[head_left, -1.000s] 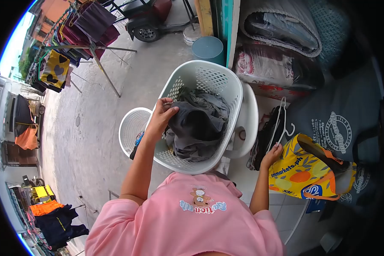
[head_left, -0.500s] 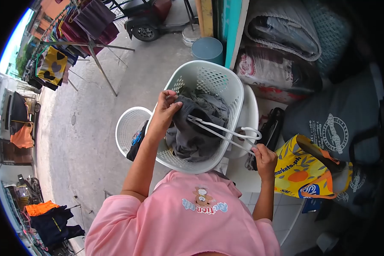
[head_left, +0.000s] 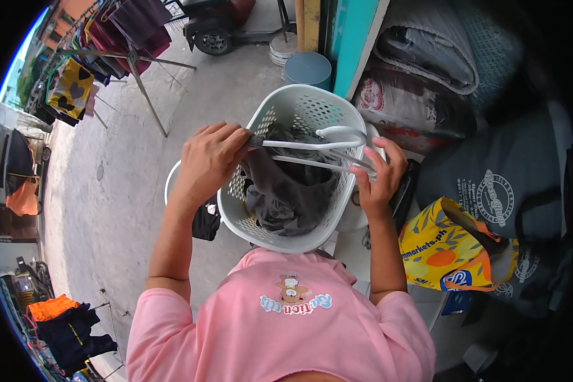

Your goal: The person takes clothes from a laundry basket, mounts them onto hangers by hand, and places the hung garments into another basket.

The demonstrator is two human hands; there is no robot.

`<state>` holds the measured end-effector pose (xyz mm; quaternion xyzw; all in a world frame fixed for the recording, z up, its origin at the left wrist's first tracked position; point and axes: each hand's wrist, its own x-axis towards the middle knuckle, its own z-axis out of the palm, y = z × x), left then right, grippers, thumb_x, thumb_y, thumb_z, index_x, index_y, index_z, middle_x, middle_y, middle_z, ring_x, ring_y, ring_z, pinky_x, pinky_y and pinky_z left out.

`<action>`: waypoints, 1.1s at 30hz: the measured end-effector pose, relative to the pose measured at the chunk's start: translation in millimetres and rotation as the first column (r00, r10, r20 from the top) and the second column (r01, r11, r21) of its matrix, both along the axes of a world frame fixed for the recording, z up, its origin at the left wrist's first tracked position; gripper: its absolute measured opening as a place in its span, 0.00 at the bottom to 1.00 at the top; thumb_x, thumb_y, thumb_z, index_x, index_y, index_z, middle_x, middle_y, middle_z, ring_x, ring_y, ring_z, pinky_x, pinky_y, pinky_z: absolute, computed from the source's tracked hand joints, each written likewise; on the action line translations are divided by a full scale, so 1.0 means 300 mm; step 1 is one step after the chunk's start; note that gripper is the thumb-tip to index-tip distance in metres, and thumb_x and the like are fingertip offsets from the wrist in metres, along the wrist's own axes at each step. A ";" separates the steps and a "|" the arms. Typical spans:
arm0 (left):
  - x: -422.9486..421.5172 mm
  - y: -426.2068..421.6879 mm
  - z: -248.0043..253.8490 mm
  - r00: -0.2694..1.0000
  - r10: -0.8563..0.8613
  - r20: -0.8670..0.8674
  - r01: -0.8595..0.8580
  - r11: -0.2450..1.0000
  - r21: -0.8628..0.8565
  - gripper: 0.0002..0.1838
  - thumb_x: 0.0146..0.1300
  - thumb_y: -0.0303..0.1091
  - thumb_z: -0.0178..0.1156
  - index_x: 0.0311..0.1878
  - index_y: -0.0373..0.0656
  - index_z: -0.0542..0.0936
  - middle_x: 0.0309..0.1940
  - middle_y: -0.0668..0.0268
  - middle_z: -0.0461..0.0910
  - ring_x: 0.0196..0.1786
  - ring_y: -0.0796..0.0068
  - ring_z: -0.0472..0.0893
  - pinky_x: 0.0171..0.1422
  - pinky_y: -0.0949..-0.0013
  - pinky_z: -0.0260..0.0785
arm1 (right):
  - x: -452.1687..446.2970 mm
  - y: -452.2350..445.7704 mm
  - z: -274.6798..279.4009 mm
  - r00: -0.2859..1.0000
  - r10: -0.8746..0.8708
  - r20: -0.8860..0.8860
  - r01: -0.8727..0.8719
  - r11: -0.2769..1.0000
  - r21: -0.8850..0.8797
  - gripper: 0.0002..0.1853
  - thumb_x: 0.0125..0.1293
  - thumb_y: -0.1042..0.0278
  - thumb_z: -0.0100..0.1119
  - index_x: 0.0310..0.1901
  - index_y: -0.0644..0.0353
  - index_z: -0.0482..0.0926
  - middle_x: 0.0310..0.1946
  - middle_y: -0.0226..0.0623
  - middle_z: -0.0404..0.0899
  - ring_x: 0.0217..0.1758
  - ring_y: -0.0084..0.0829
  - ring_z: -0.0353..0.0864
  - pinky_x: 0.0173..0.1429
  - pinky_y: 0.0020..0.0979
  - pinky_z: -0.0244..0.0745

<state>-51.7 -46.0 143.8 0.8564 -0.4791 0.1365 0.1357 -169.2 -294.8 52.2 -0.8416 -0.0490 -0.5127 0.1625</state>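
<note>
A white plastic hanger (head_left: 299, 146) reaches across the laundry basket (head_left: 232, 210), its hook on the right side. My left hand (head_left: 216, 156) is closed on the edge of a dark grey garment (head_left: 290, 197) at the hanger's left end. Most of that garment hangs down into the basket, over other dark clothes (head_left: 293, 135). On the hanger's right part, my right hand (head_left: 381, 175) grips with thumb and fingers, the other fingers partly spread. Its exact contact is partly hidden.
A smaller white basket (head_left: 172, 181) with dark cloth (head_left: 205, 223) stands left of the big one. To the right are a yellow shopping bag (head_left: 452, 248), a dark printed bag (head_left: 490, 184) and wrapped bedding (head_left: 426, 54). A clothes rack (head_left: 134, 70) and a blue drum (head_left: 307, 69) stand ahead.
The hanger has risen and turned more level, its left end now at my left hand. My left hand has moved left with the garment edge; my right hand has moved up along the hanger.
</note>
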 end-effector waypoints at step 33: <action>-0.093 1.261 0.209 0.526 0.825 -0.205 -0.774 0.365 -0.517 0.05 0.55 0.27 0.59 0.35 0.38 0.76 0.25 0.63 0.73 0.28 0.73 0.72 0.34 0.74 0.64 | 0.817 1.479 -0.258 0.274 0.791 -0.548 -0.585 0.589 0.558 0.22 0.45 0.85 0.44 0.44 0.61 0.77 0.44 0.43 0.74 0.50 0.43 0.73 0.57 0.35 0.65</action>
